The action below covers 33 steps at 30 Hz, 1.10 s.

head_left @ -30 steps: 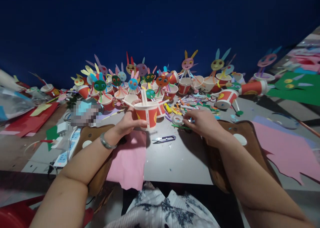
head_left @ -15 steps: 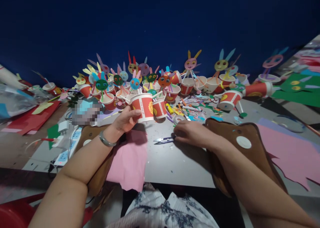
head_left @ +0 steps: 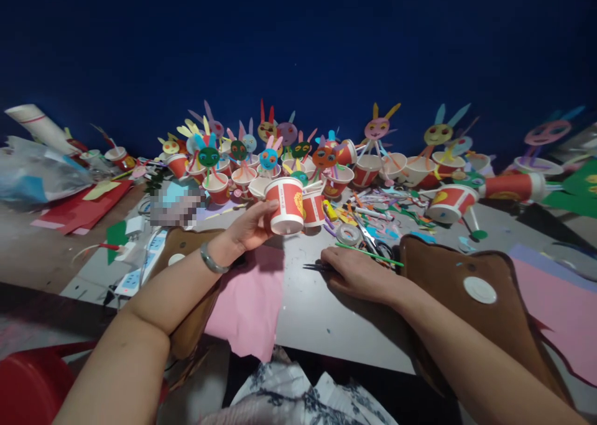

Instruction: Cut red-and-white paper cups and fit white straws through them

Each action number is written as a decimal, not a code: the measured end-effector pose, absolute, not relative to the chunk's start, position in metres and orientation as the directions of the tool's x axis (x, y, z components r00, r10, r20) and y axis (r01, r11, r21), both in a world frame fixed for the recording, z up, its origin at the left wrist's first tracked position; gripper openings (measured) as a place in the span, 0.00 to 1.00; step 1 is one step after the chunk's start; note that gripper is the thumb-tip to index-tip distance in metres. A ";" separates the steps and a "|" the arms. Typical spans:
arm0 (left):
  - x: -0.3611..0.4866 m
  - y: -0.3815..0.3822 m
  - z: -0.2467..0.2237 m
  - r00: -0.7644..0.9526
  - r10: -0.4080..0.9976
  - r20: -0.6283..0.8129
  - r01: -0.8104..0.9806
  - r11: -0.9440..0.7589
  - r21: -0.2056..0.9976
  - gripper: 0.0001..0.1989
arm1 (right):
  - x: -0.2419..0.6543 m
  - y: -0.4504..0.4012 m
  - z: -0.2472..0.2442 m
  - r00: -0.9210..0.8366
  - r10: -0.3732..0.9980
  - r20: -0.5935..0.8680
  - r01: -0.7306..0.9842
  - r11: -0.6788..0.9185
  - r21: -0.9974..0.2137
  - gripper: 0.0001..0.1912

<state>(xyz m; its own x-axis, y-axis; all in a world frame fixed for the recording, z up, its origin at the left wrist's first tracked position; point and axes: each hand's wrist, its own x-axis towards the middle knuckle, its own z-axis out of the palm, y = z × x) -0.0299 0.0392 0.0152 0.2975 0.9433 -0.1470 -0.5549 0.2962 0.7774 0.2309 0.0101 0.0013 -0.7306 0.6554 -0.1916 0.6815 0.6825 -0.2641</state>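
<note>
My left hand (head_left: 254, 227) is closed round a red and white paper cup (head_left: 285, 208), held over the table with its base tilted toward me. Low over the grey tabletop, my right hand (head_left: 357, 274) curls around a pair of thread snips (head_left: 315, 267), whose narrow blades point left; its fingers hide the handles. Just behind that hand lies a thin green stick (head_left: 370, 254). Scissors (head_left: 370, 237) and a roll of clear tape (head_left: 348, 233) are beside it. Another red and white cup (head_left: 313, 208) appears behind the held one, partly covered.
Several cups with paper rabbit heads (head_left: 323, 156) crowd the back. Paper scraps and markers (head_left: 373, 212) lie before them. Brown pads (head_left: 466, 288) are under both forearms. Pink paper (head_left: 249, 307) reaches the front edge; a power strip (head_left: 142, 266) is at the left.
The view has turned a little left. My right hand has drawn back with the snips, uncovering the scissors and green stick; the blades look closer together. My left hand still holds the cup.
</note>
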 end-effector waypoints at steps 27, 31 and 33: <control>-0.019 0.003 0.026 0.360 0.839 0.409 0.023 -0.446 0.895 0.40 | 0.249 0.007 0.026 -0.860 0.509 0.021 0.255 0.466 -0.847 0.32; -0.019 0.004 0.025 0.372 0.848 0.377 0.024 -0.415 0.909 0.36 | 0.252 0.009 0.028 -0.838 0.545 0.033 0.275 0.474 -0.836 0.26; -0.019 0.005 0.024 0.380 0.855 0.352 -0.004 -0.379 0.925 0.37 | 0.254 0.009 0.029 -0.818 0.574 0.044 0.288 0.474 -0.832 0.24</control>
<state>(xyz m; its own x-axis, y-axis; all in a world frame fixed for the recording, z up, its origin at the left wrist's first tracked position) -0.0189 0.0049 0.0236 0.3804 0.8553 0.3519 -0.0045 -0.3788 0.9255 0.2542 0.0085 0.0292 -0.8177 0.5739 0.0436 0.2880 0.4735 -0.8324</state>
